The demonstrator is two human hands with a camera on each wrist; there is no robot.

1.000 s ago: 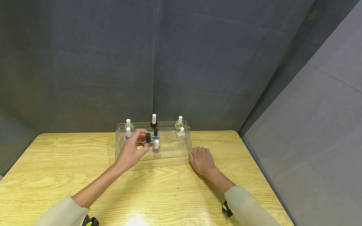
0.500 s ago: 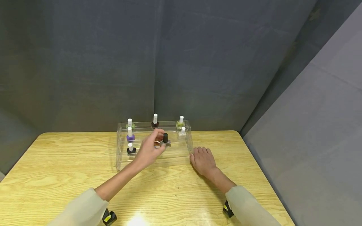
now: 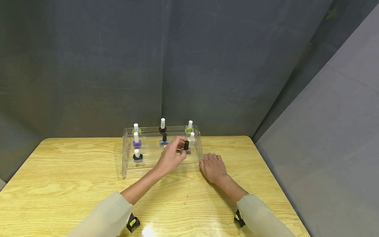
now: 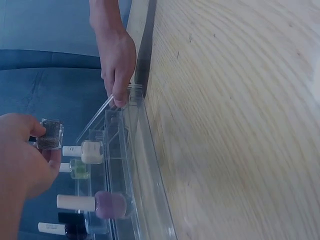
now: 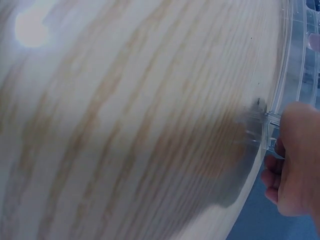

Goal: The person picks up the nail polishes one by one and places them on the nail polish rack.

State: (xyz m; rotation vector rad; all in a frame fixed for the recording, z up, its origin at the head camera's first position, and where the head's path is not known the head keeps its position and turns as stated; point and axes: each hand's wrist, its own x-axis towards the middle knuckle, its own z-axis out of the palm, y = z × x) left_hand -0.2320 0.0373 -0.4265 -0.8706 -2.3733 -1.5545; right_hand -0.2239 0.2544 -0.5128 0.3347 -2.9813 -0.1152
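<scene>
My left hand (image 3: 171, 157) pinches a nail polish bottle (image 4: 50, 135) with a black cap and dark grey glitter inside. It holds the bottle over the right part of a clear stepped display rack (image 3: 125, 164), near the lowest step. My right hand (image 3: 214, 169) grips the rack's right end low down, thumb at its front edge and fingers curled behind. A lilac nail polish (image 4: 111, 205) stands on the lowest step, mostly hidden behind my left hand in the head view. A cream nail polish (image 4: 92, 152) stands a step higher, beyond the held bottle.
More nail polishes stand on the rack: black (image 3: 137, 157), purple (image 3: 137, 144), blue (image 3: 164, 142), green (image 3: 136, 130), dark (image 3: 162, 129) and yellow-green (image 3: 189, 129). The rack stands near the far edge of a wooden table (image 3: 74, 164), before a dark curtain (image 3: 88, 82).
My left hand has carried the glitter bottle rightward along the rack, past the lilac bottle. The black and blue bottles show again behind it. My right hand has stayed at the rack's end.
</scene>
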